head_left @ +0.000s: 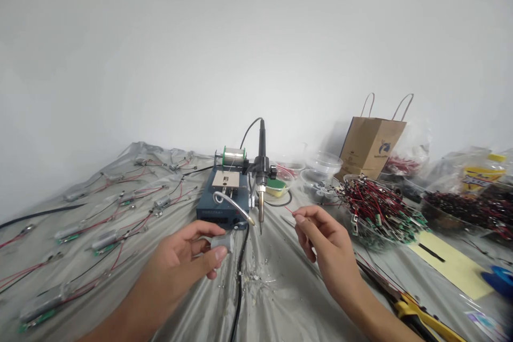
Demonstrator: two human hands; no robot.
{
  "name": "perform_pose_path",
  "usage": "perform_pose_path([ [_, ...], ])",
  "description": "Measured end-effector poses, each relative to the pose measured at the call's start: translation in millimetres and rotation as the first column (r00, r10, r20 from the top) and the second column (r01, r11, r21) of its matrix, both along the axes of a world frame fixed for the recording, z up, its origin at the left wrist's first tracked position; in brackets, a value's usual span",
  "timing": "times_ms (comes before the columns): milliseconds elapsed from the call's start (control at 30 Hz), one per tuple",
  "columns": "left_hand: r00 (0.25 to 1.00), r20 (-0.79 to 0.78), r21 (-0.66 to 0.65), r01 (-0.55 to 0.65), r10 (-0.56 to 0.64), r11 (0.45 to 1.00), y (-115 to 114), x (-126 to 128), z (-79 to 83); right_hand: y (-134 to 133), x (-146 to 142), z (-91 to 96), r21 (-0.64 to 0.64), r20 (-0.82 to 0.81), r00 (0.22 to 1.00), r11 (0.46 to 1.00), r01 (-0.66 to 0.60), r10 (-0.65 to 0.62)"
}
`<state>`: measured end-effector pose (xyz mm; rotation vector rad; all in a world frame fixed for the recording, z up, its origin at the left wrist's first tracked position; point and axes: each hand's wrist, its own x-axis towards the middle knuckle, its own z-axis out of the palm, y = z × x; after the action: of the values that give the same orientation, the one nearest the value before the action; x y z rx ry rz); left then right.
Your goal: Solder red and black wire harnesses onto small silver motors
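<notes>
By the right hand (324, 248), a clear bowl (371, 239), heaped with wired boards (380, 203)

At twelve o'clock you have a blue soldering station (212, 208) with a solder spool (234, 156); at two, a brown paper bag (371, 144) behind a bowl (363, 232) of red-wired circuit boards; at four, yellow-handled pliers (417, 312).

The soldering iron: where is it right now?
In the head view, the soldering iron stands tip-down in a holder on the right of the blue soldering station, beside the yellow-and-green sponge.
</notes>
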<state>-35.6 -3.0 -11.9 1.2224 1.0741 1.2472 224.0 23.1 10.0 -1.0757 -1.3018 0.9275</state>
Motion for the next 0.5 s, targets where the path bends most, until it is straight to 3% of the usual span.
perform_pose_path([
  [500, 1.0, -0.001, 0.008, -0.002, 0.002, 1.0, 0.9, -0.1, -1.5, 0.5, 2.4, -3.4, 0.007, 0.003, 1.0, 1.0, 0.002, -0.002],
])
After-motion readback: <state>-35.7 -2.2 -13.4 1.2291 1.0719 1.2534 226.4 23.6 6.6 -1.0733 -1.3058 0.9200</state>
